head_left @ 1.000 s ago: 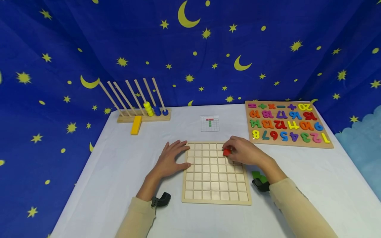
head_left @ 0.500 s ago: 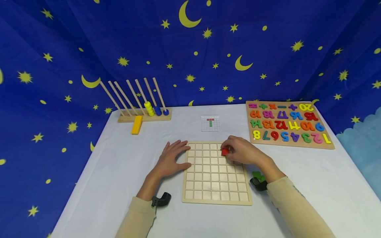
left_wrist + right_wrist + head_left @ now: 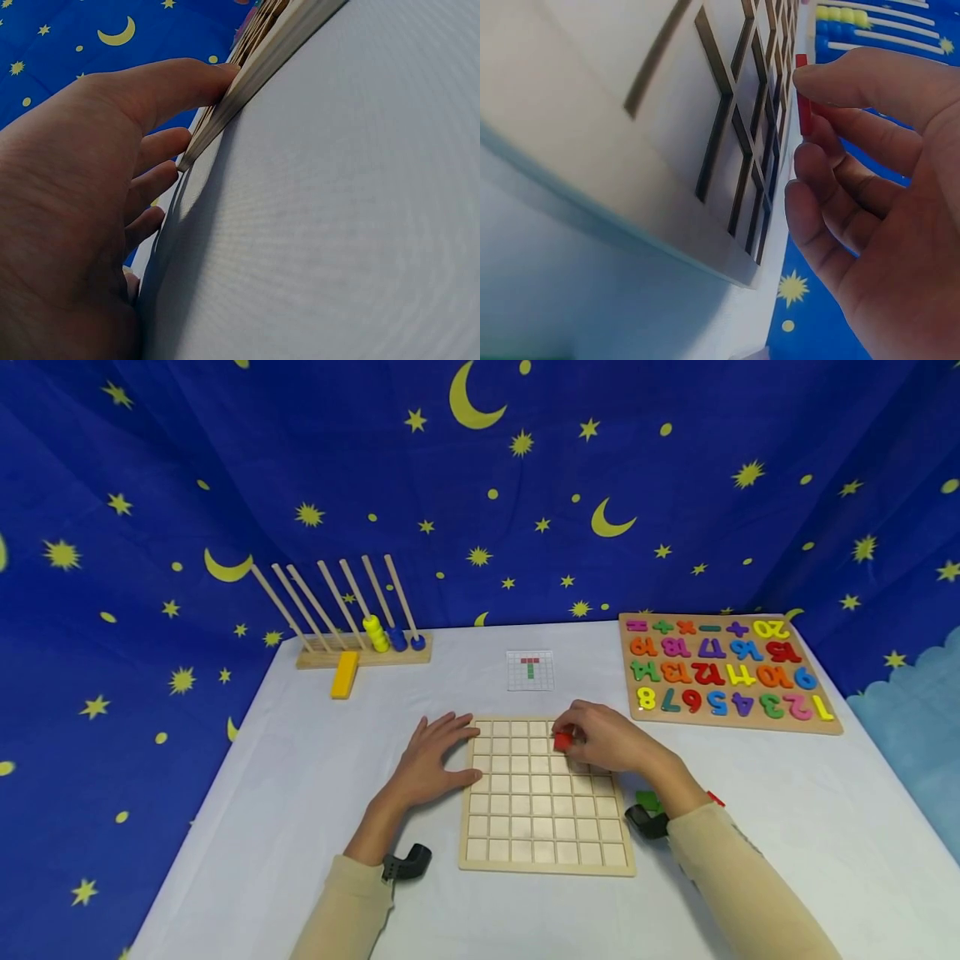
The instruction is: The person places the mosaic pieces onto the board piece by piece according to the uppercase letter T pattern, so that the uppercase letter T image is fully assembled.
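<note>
A wooden grid board (image 3: pixel 542 806) with square cells lies on the white table. Over its far right part, my right hand (image 3: pixel 609 739) pinches a red square tile (image 3: pixel 562 742) between thumb and fingers. In the right wrist view the thin red tile (image 3: pixel 803 97) is seen edge-on, close to the board's surface. My left hand (image 3: pixel 429 764) rests at the board's left edge, fingers spread, with the thumb and fingertips touching the rim. Green tiles (image 3: pixel 647 800) lie right of the board, partly hidden by the right wrist; a bit of red (image 3: pixel 715 797) shows beyond the forearm.
A small pattern card (image 3: pixel 530 671) with a red and green T lies behind the board. At the back left stands a peg abacus (image 3: pixel 363 656) with a yellow block (image 3: pixel 344 675) before it. A number puzzle board (image 3: pixel 727 672) lies at the back right.
My right hand has shifted slightly left across the board with the red tile pinched in it. My left hand has stayed at the board's edge.
</note>
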Motion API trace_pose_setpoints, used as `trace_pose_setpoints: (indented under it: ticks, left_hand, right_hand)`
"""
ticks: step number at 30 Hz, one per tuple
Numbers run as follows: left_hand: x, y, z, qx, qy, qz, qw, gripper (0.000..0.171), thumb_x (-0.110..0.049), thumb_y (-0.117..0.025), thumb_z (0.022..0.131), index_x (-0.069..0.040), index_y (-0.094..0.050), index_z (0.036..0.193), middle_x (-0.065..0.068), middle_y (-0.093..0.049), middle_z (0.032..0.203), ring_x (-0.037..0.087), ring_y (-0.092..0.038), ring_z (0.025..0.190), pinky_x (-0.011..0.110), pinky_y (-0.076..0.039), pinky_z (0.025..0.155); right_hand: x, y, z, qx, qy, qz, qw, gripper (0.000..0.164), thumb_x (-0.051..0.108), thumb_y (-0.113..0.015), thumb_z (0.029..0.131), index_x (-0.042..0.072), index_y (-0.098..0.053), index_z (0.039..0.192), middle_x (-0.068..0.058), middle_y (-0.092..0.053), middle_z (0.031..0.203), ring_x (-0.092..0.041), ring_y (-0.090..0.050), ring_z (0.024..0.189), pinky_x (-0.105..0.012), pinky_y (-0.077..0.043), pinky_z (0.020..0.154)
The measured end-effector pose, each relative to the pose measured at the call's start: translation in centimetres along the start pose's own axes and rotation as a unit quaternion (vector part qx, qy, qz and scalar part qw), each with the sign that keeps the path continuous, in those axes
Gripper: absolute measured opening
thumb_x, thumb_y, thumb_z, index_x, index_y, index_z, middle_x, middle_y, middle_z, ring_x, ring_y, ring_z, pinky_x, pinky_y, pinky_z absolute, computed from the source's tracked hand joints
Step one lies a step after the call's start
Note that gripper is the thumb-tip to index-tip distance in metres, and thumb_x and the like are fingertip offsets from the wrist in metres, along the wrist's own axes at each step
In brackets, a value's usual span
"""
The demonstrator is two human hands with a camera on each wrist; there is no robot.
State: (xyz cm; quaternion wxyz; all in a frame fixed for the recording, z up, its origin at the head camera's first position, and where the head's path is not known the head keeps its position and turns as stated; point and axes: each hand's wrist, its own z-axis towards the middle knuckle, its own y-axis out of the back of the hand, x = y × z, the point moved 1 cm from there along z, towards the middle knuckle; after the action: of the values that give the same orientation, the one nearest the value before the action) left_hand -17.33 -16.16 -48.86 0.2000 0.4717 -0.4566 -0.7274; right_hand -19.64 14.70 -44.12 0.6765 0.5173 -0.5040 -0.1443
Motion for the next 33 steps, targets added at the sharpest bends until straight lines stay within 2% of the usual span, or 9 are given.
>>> trace_pose_setpoints:
  ticks: [7,14,26,33]
  left_hand:
    - [0.0,0.0,0.0,-0.002,-0.002,0.002,1.0000,0.066,-0.053,-0.071,0.080,-0.021,-0.055,0.136,-0.002,-0.039,0.150,0.022,-0.023,0.142,0.051,-0.002,0.115]
    - [0.1,0.0,-0.1,-0.015,-0.015,-0.005,0.9998,0.066,-0.051,-0.073,0.080,-0.019,-0.056,0.135,0.001,-0.041,0.148,0.025,-0.026,0.141,0.055,-0.004,0.114]
    - [0.3,-0.2,0.0,0.000,0.005,0.004,1.0000,0.067,-0.056,-0.070,0.080,-0.025,-0.054,0.137,-0.006,-0.037,0.150,0.019,-0.022,0.142,0.048,0.000,0.116]
    - [0.2,-0.2,0.0,-0.005,-0.003,0.003,1.0000,0.066,-0.054,-0.071,0.080,-0.023,-0.055,0.136,-0.004,-0.038,0.150,0.021,-0.023,0.142,0.049,-0.001,0.115]
  right_hand:
    - [0.2,0.2,0.3,0.008,0.001,0.001,1.000,0.026,0.020,-0.078,0.081,0.012,-0.071,0.104,0.002,-0.058,0.090,-0.015,-0.051,0.077,-0.031,-0.046,0.070]
    - [0.4,0.3,0.6,0.000,0.026,-0.002,1.000,0.024,0.021,-0.078,0.081,0.012,-0.071,0.102,0.001,-0.058,0.089,-0.015,-0.052,0.076,-0.031,-0.046,0.068]
    - [0.7,0.4,1.0,0.001,0.014,0.004,1.000,0.030,0.019,-0.079,0.080,0.011,-0.070,0.107,0.001,-0.058,0.091,-0.016,-0.052,0.078,-0.032,-0.045,0.069]
    - [0.7,0.2,1.2,0.002,0.010,-0.006,1.000,0.029,0.020,-0.079,0.079,0.013,-0.070,0.106,0.001,-0.058,0.092,-0.015,-0.052,0.078,-0.031,-0.045,0.070]
